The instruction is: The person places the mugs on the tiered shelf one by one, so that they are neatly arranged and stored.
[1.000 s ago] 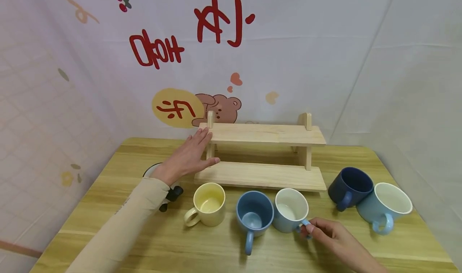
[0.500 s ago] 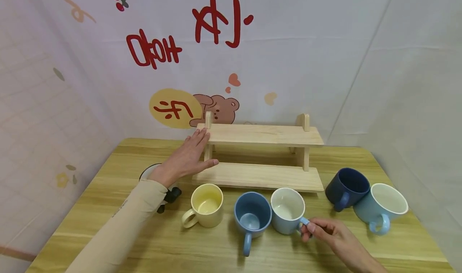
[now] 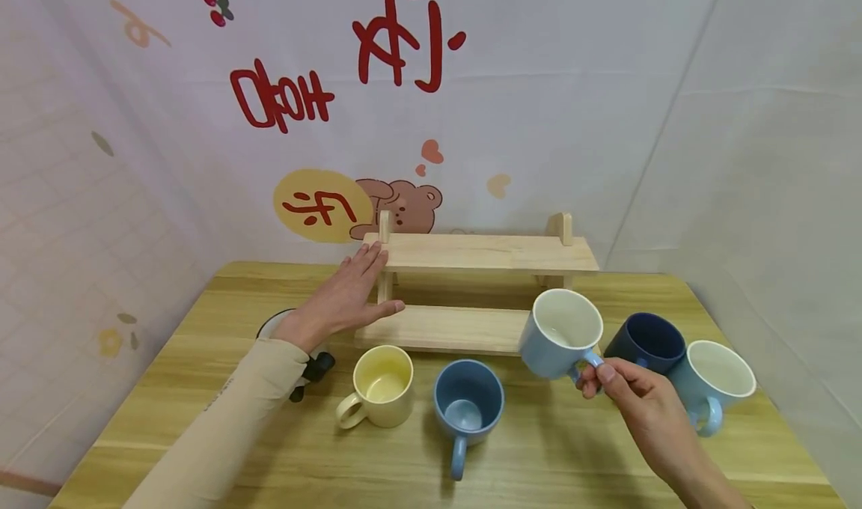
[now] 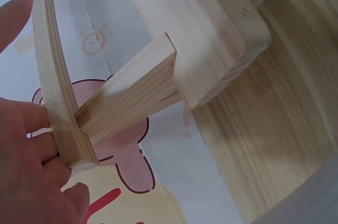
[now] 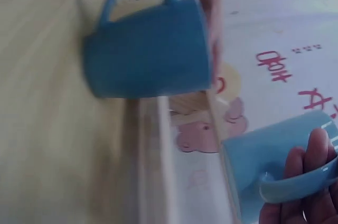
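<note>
My right hand (image 3: 646,404) grips the handle of a light blue mug (image 3: 554,348) with a white inside. In the head view the mug is off the table, tilted slightly, in front of the right end of a two-tier wooden shelf (image 3: 471,253). The right wrist view shows fingers (image 5: 316,152) hooked through its handle. My left hand (image 3: 343,299) rests on the left end of the shelf's upper board, fingers fairly straight; in the left wrist view fingertips touch that board's end. Nearest below it on the table stand a yellow mug (image 3: 385,389) and a medium blue mug (image 3: 468,400).
At the right stand a dark navy mug (image 3: 649,338) and a larger light blue mug (image 3: 717,382), side by side. A white mug (image 3: 272,322) with a dark rim is mostly hidden behind the left forearm. A printed cloth (image 3: 539,120) hangs behind the table (image 3: 525,464).
My right hand has lifted the light blue mug off the table, up and to the right, away from the medium blue mug. My left hand stays on the shelf. The head view has shifted slightly.
</note>
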`<action>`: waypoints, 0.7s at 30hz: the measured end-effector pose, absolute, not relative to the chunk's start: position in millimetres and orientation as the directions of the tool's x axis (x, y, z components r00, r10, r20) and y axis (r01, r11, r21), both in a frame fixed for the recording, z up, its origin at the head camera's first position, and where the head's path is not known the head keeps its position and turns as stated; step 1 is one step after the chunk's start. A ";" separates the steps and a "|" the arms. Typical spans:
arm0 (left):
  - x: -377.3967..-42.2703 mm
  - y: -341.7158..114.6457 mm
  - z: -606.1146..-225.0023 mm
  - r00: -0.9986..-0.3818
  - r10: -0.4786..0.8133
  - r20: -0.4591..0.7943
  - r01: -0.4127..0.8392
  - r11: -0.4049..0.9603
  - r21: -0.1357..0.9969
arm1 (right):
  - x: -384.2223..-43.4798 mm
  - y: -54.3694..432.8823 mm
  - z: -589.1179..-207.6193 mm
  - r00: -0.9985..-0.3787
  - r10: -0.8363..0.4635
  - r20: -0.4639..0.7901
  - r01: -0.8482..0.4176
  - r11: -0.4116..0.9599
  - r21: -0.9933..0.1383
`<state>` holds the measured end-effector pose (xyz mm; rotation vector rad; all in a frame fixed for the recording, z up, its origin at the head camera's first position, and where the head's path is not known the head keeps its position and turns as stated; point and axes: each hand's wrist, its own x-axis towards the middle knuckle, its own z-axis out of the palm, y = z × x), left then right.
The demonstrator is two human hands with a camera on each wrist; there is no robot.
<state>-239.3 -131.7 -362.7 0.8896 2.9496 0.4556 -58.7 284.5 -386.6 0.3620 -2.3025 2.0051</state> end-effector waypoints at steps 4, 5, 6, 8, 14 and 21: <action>-238.8 -132.0 -363.4 -0.837 0.544 0.053 0.534 0.792 0.295 | -69.9 282.0 -375.2 -0.966 -0.092 0.243 -0.245 0.010 -0.969; -238.9 -132.1 -363.6 -0.839 0.542 0.053 0.532 0.794 0.294 | -73.3 281.1 -372.2 -0.965 -0.079 0.249 -0.249 -0.007 -0.968; -239.1 -132.3 -363.8 -0.840 0.540 0.053 0.530 0.796 0.294 | -76.7 279.8 -369.5 -0.965 -0.063 0.256 -0.255 -0.020 -0.967; -239.7 -132.6 -363.5 -0.842 0.537 0.057 0.528 0.796 0.295 | -83.4 276.6 -363.6 -0.962 -0.027 0.270 -0.269 -0.048 -0.962; -241.1 -133.3 -364.5 -0.840 0.537 0.073 0.533 0.795 0.290 | -105.4 264.5 -353.5 -0.945 0.095 0.314 -0.324 -0.130 -0.937; -239.7 -132.1 -367.3 -0.840 0.537 0.077 0.533 0.790 0.303 | -128.0 254.9 -345.6 -0.932 0.167 0.322 -0.346 -0.151 -0.926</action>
